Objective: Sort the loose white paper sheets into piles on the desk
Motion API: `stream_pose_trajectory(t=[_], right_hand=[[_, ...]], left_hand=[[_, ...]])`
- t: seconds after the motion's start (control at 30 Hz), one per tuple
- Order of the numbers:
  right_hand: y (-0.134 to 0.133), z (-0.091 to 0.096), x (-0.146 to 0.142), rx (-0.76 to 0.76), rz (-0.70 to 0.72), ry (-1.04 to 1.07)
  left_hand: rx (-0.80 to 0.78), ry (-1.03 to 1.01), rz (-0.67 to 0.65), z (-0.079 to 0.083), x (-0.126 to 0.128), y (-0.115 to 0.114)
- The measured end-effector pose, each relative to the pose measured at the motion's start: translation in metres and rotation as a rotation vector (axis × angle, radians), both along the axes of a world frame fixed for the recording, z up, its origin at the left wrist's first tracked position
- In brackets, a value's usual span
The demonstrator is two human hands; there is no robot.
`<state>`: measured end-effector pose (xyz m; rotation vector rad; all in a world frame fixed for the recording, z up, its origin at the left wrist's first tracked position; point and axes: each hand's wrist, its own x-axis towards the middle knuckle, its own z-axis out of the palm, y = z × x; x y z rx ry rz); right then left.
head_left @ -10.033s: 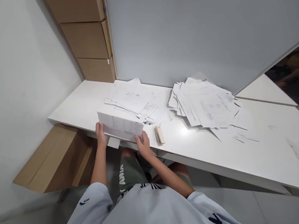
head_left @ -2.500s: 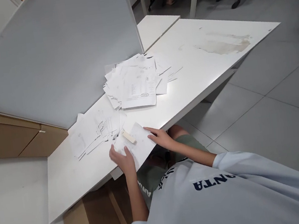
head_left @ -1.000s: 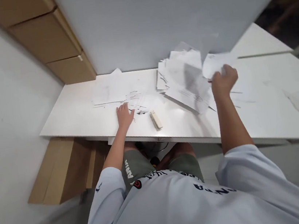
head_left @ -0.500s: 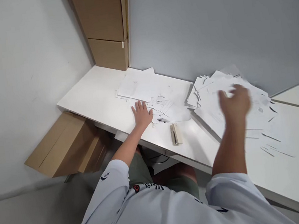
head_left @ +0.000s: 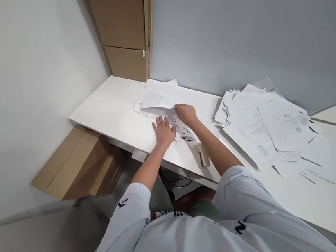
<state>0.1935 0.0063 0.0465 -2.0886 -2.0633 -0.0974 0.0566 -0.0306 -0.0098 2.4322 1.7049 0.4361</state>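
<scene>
My right hand [head_left: 186,114] grips the near edge of a white paper sheet [head_left: 158,99], which bows upward from a loose pile of printed paper on the white desk [head_left: 116,112]. My left hand [head_left: 164,132] lies flat with its fingers spread, touching torn paper scraps [head_left: 184,134] at the pile's front. A beige stapler [head_left: 203,155] sits close to the desk's front edge, just beyond my right forearm. Off to the right lies a larger spread of printed sheets [head_left: 264,127], out of reach of both hands.
Stacked cardboard boxes [head_left: 120,24] stand in the back corner, with a grey partition panel [head_left: 236,30] behind the desk and a white wall [head_left: 31,78] at left. A flat cardboard box [head_left: 77,169] leans below the desk's left side.
My right hand has come back from the larger paper spread to the smaller pile and holds a sheet there. My left hand has shifted slightly right. The view has barely moved.
</scene>
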Motion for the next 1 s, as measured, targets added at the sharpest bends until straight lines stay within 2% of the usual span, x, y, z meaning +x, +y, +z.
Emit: stream_pose_trajectory(t=[0.07,0.13,0.2,0.27,0.33,0.4,0.43,0.5,0.57,0.63,0.7,0.77,0.83,0.9,1.0], right_hand=[[-0.022,0.004,0.005,0.148,-0.006,0.046],[-0.051,0.001,0.005,0.285,-0.010,0.123],[-0.084,-0.005,-0.001,0.377,-0.022,0.220],[-0.119,-0.010,-0.012,0.424,-0.025,0.322],[-0.153,-0.012,-0.026,0.445,0.003,0.422],[-0.185,-0.011,-0.040,0.451,0.058,0.523],[-0.200,-0.009,-0.046,0.442,0.093,0.576],[-0.230,-0.007,-0.058,0.401,0.150,0.699],[-0.257,-0.007,-0.067,0.366,0.159,0.837],[-0.278,-0.010,-0.071,0.386,0.101,0.971],[-0.290,-0.014,-0.071,0.452,-0.008,1.102],[-0.295,-0.019,-0.066,0.478,-0.131,1.250],[-0.295,-0.025,-0.058,0.407,-0.220,1.420],[-0.295,-0.032,-0.047,0.306,-0.252,1.571],[-0.302,-0.042,-0.025,0.291,-0.302,1.617]], left_hand=[[-0.015,-0.072,0.001,0.000,0.001,0.001],[-0.059,-0.260,0.021,0.002,0.002,0.005],[-0.108,-0.612,0.086,0.006,0.000,0.011],[-0.185,-1.088,0.166,0.010,-0.009,0.014],[-0.367,-1.540,0.166,0.013,-0.031,0.011],[-0.630,-1.781,0.074,0.015,-0.066,-0.001],[-0.741,-1.801,0.016,0.017,-0.086,-0.010],[-0.896,-1.696,0.025,0.018,-0.125,-0.031],[-0.943,-1.546,0.014,0.018,-0.155,-0.053],[-0.921,-1.449,-0.006,0.018,-0.168,-0.075],[-0.837,-1.414,0.001,0.017,-0.167,-0.093],[-0.687,-1.399,0.040,0.016,-0.156,-0.108],[-0.494,-1.357,0.062,0.014,-0.142,-0.120],[-0.323,-1.256,0.057,0.010,-0.130,-0.130],[-0.171,-1.087,-0.004,0.005,-0.113,-0.138]])
